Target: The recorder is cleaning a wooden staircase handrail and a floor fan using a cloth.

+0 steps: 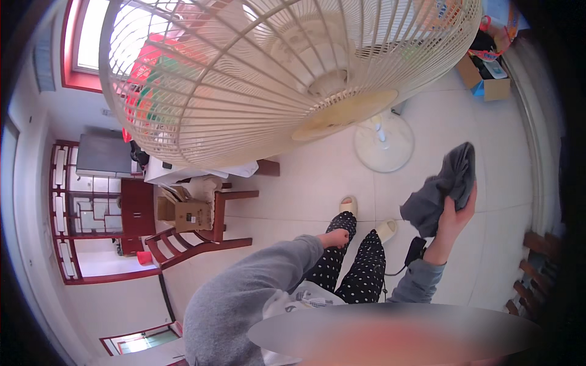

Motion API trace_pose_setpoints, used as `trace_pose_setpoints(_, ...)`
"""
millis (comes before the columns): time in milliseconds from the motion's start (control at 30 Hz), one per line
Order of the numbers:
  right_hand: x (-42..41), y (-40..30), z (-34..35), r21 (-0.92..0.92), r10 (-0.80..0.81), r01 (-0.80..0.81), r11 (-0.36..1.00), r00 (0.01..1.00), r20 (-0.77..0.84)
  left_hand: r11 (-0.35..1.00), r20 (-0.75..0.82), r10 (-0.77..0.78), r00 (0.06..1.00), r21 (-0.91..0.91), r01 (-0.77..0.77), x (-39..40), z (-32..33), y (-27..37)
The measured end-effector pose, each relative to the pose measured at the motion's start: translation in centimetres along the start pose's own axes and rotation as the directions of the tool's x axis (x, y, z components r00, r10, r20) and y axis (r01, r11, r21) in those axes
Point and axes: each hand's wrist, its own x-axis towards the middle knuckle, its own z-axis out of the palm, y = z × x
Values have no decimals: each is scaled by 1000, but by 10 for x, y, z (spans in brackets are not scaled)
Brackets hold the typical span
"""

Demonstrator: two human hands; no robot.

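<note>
My right hand [458, 215] grips a dark grey cloth [439, 187], bunched up and raised off to the right. The cloth hides most of its fingers. In front of my left knee, my left hand [337, 238] is curled with its fingers closed, and nothing shows in it. A large standing fan with a cream wire guard [247, 114] fills the upper part of the view, close before me. Its round base [383, 144] rests on the tiled floor, beyond my slippers [349, 206].
To the left, a wooden chair [201, 247] and a table [160, 173] stand, with an open cardboard box [192, 216] by them. A box of odds and ends [496, 89] sits at the upper right. Dark wooden pieces [533, 270] lie along the right edge.
</note>
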Motion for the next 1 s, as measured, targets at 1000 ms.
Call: trace_pose_setpoints(1000,30,-110,81,-168,-511,601,781,771,381,974,132,38,991,215,-66,20,-2,-6)
